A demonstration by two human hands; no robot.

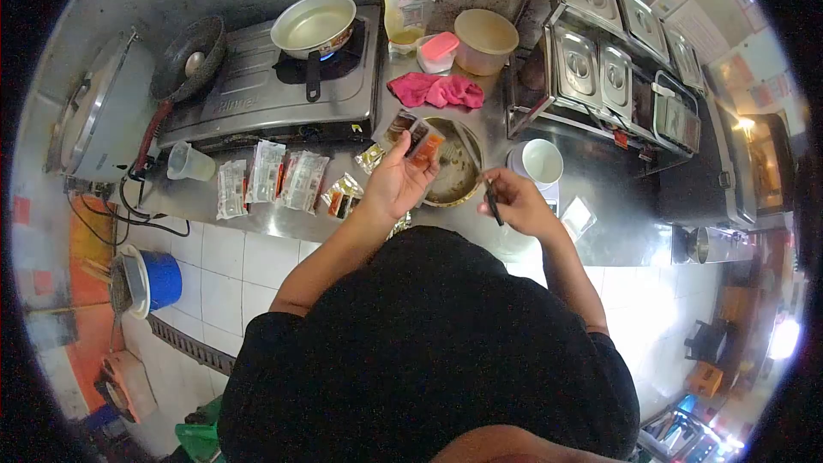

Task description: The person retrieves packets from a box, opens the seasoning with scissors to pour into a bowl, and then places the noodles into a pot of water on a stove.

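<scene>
Left hand [401,178] grasps sachets [420,139]; right hand [517,203], beside them, grips a black-handled tool [491,202].

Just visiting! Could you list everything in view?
Flat plastic sachets: several, clear and orange-brown, left hand
Slim tool: 1, black-handled, right hand
Round metal bowl: 1, silvery-brown, between hands
Metal stove: 1, silver, far left
Round saucepan: 1, cream, on stove
Deep speckled pan: 1, grey, stove's left
Plastic cup: 1, translucent, left
Plastic packs: 3 groups, clear-red, right of cup
Foil packets: several, silver-gold, near left hand
Crumpled cloth: 1, pink, beyond bowl
Round plastic tub: 1, translucent, beyond cloth
Round bowl: 1, white, right
Lidded steel containers: several, silver, right rack
Bucket: 1, blue, floor left
Person's hands: 2, bare, centre
</scene>
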